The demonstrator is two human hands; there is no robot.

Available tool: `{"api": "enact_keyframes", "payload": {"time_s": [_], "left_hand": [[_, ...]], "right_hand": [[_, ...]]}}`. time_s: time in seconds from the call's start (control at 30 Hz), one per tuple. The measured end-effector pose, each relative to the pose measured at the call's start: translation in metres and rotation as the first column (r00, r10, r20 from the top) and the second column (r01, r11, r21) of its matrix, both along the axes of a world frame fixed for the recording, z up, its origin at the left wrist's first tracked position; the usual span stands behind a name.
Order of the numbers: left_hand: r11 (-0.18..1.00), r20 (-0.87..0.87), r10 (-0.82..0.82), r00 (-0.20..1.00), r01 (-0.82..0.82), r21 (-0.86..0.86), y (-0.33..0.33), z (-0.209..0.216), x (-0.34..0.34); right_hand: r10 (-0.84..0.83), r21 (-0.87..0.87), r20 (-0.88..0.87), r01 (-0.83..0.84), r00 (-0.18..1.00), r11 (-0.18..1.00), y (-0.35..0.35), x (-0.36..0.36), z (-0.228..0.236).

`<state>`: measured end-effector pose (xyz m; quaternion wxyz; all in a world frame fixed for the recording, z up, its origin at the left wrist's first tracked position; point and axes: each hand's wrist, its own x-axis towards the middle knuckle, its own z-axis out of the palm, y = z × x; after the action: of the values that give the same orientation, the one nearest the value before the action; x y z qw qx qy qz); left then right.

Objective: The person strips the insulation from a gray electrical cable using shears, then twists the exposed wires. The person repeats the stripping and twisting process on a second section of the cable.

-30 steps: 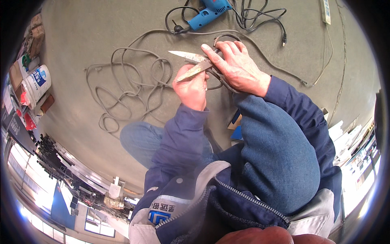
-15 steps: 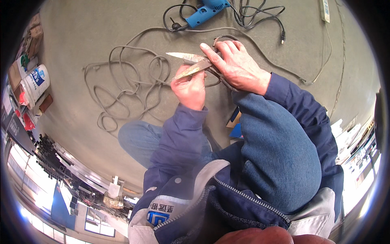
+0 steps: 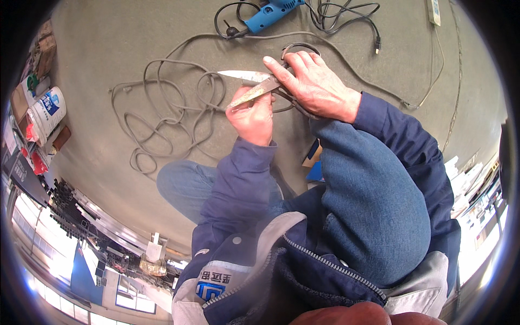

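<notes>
My right hand [image 3: 324, 91] is closed around the handles of large, worn metal scissors [image 3: 259, 93]. Their blades are spread and point left, and one handle loop shows beyond my fingers. My left hand [image 3: 253, 120] is closed just beneath the blades, its thumb side against the lower one. A grey cable [image 3: 182, 109] lies in loose loops on the floor to the left and runs up to my left fingers. A dark curved length shows again on that hand's right side. The exact grip is hidden behind the lower blade.
Past my hands lie a blue power tool [image 3: 271, 16] and its black cord with a plug [image 3: 377, 46]. A white power strip [image 3: 434, 12] sits at the far right. At the left edge stands a white bucket [image 3: 47, 111] among clutter. My bent knee [image 3: 374, 200] rises below my right hand.
The scissors' blade tips have shifted very slightly left. The power tool appears a little higher in the picture. Both hands keep the same hold.
</notes>
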<state>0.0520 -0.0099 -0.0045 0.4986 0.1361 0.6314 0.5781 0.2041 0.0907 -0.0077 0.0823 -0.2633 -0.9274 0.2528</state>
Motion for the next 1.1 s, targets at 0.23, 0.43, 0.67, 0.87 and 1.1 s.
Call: {"api": "enact_keyframes", "payload": {"time_s": [0.23, 0.43, 0.67, 0.87, 1.1], "left_hand": [[1.000, 0.099, 0.013, 0.995, -0.012, -0.014, -0.001, 0.004, -0.001], [1.000, 0.159, 0.030, 0.987, -0.028, -0.013, -0.002, 0.006, -0.001], [0.998, 0.197, 0.055, 0.979, -0.050, -0.031, -0.002, 0.005, 0.002], [0.997, 0.198, 0.059, 0.978, -0.050, -0.051, -0.004, 0.001, -0.002], [0.997, -0.042, -0.076, 0.996, 0.077, 0.007, -0.010, -0.015, -0.005]], "right_hand": [[0.013, -0.015, -0.059, -0.014, 0.998, 1.000, 0.001, 0.001, -0.006], [0.026, -0.068, -0.104, -0.033, 0.994, 0.997, 0.002, 0.002, -0.012], [0.019, -0.085, -0.146, -0.032, 0.989, 0.996, -0.001, 0.002, -0.021], [0.025, -0.089, -0.164, -0.040, 0.986, 0.995, -0.002, 0.000, -0.026], [-0.004, -0.109, -0.171, -0.015, 0.985, 0.994, -0.003, 0.003, -0.026]]}}
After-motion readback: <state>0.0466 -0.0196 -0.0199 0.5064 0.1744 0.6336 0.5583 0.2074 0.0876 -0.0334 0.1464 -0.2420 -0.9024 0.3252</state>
